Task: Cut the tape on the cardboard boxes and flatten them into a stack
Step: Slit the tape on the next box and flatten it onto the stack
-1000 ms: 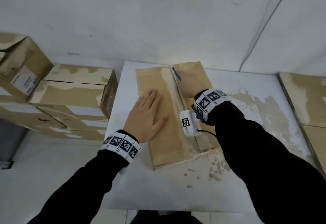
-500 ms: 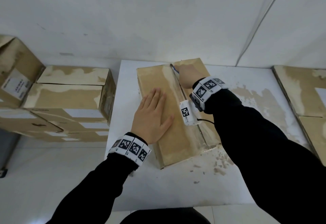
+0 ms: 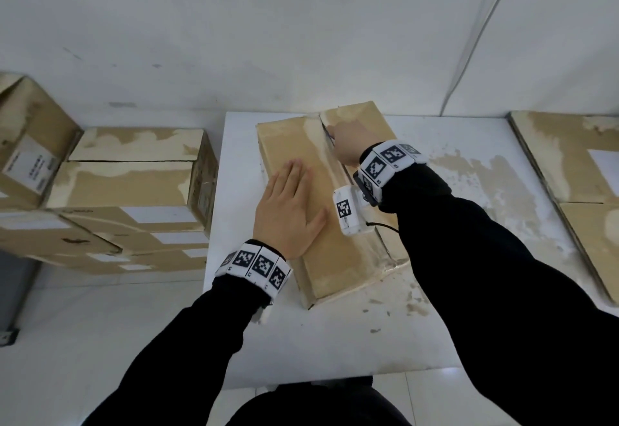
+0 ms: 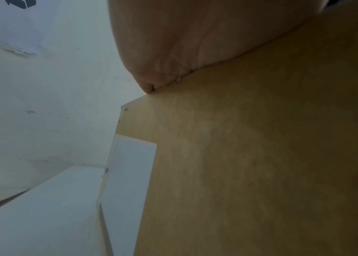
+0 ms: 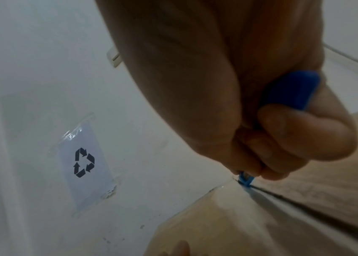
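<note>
A long cardboard box (image 3: 321,211) lies on the white table (image 3: 335,342), with its far end near the wall (image 3: 301,40). The left hand (image 3: 289,214) lies flat on the left part of the box top, fingers straight and together, pressing the cardboard down; it holds nothing. The right hand (image 3: 350,144) is closed around a blue cutter (image 5: 292,90), with fingers and thumb wrapped on its handle. The tip of the cutter is in the middle seam (image 5: 305,201) of the box, close to the far end, and the seam shows as a dark open line. Shiny clear tape (image 3: 335,171) runs along this seam. On the left of the table, several closed cardboard boxes (image 3: 127,191) stand in a pile. On the right edge of the table lie flat cardboard pieces (image 3: 569,164). In the right wrist view, a paper with a recycling sign (image 5: 84,162) is fixed on the wall.
</note>
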The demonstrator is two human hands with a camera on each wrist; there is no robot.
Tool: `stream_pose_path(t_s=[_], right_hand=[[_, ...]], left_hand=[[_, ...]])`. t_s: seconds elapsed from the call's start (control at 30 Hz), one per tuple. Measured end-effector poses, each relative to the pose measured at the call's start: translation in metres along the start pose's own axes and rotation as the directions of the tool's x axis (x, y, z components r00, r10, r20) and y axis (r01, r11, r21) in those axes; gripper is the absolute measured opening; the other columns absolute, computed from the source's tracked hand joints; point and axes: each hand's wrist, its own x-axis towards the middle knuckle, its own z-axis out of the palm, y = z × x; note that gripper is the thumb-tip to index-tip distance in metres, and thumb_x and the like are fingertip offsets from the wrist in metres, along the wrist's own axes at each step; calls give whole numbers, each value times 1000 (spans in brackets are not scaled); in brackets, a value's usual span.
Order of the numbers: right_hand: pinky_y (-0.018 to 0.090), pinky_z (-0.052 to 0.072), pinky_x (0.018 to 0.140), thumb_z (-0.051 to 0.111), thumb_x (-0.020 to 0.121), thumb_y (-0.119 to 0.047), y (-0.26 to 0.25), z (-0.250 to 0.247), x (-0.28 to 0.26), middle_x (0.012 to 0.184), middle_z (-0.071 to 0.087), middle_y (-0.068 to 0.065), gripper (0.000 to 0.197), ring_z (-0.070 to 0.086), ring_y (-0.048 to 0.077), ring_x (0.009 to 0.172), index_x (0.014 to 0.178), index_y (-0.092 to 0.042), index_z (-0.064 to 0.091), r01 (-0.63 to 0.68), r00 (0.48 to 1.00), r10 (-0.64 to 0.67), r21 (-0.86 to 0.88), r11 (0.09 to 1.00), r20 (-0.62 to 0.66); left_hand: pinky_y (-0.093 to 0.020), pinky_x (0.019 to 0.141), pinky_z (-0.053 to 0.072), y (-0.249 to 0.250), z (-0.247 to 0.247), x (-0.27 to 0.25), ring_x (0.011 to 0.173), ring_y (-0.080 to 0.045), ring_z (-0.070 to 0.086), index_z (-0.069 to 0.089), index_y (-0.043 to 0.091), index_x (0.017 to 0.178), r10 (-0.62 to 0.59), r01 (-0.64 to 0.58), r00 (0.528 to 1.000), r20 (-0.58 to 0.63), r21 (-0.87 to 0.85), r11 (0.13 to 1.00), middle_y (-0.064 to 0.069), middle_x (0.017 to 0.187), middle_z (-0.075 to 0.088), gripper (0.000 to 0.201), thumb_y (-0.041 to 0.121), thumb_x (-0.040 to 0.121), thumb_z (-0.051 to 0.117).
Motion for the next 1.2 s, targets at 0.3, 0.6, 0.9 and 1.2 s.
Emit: stream_pose_path(t_s=[0.3, 0.6, 0.9, 1.2], right_hand=[[25, 37, 73, 31, 93, 5, 3, 7, -26, 122, 56, 18, 43, 54, 31, 102, 133, -3, 46, -21, 999, 18, 91, 996, 27], [26, 37, 75, 26, 93, 5, 10, 22, -68, 126, 52, 17, 51, 51, 29, 104, 141, -9, 38, -48, 996, 32, 202, 978, 79], [28, 37, 68, 29, 96, 1, 19, 62, -127, 112, 57, 16, 53, 48, 24, 84, 147, -14, 27, -57, 996, 31, 336, 940, 82], [20, 23, 45, 29, 95, 7, 33, 86, -203, 69, 29, -5, 64, 26, 6, 56, 151, -22, 17, -136, 986, 85, 404, 904, 141]], left_hand=[[-29, 117, -8, 0, -1, 0, 148, -16, -4, 13, 13, 153, -15, 14, 1000, 26, 25, 1000, -6, 161, 3, 94, 65, 76, -1], [-28, 116, -7, 1, -2, 2, 148, -17, -2, 16, 13, 152, -21, 21, 1000, 11, 14, 1000, -5, 161, 5, 92, 63, 76, 5], [-31, 117, -2, 3, -4, 3, 148, -18, 0, 17, 12, 151, -29, 27, 999, 36, 40, 999, -6, 160, 7, 82, 57, 83, 21], [-36, 119, 1, 4, -5, 4, 148, -19, -2, 11, 10, 152, -13, 9, 998, 60, 76, 997, -8, 160, 4, 72, 50, 96, 30]])
